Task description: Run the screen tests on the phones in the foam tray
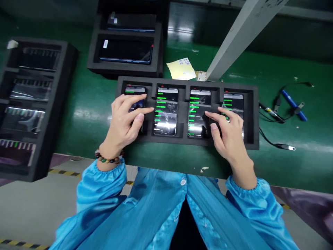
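Note:
A black foam tray (187,81) lies on the green bench and holds several phones with lit screens showing green text. My left hand (125,118) rests over the leftmost phone (135,91), fingers spread and stretched out, the forefinger reaching toward the second phone (165,111). My right hand (229,133) lies over the rightmost phone (234,102), fingers spread, with the thumb and forefinger touching the right edge of the third phone (199,111). Neither hand grips anything. A bead bracelet sits on my left wrist.
A second foam tray (125,67) with dark phones stands behind. A taller black foam rack (33,104) with phones is at the left. A yellow note (180,69), a grey slanted post (234,38), and cables with a blue pen (293,102) lie to the right.

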Tool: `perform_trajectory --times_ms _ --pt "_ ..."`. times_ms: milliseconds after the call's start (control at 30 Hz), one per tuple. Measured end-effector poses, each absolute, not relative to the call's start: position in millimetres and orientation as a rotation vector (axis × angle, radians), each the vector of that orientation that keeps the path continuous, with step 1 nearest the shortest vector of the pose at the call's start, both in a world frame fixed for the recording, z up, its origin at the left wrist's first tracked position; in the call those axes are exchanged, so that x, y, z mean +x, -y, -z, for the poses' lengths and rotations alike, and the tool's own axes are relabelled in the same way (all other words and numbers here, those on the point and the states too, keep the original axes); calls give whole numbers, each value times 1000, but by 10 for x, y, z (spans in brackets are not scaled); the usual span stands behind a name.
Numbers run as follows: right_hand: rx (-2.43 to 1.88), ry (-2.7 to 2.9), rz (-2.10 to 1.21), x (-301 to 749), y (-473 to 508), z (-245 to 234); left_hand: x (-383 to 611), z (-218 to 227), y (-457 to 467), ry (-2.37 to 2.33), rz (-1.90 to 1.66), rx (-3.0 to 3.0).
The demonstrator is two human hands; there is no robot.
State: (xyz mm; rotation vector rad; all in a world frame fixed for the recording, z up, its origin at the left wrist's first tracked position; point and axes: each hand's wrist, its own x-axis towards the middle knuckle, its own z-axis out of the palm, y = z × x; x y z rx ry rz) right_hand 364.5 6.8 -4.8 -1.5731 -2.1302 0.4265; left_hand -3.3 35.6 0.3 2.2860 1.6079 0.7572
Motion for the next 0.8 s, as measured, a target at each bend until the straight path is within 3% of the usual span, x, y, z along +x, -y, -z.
perform_trajectory --times_ms 300,567,800 --pt "-1707 1637 -202 4071 290 53 -238 -30 -290 -1734 -884 2204" --pt "-1683 1769 -160 4075 349 147 -239 -29 -275 -1750 -985 2168" --pt "-1412 2128 -419 3664 131 23 -377 16 -210 -1811 -1002 2129"
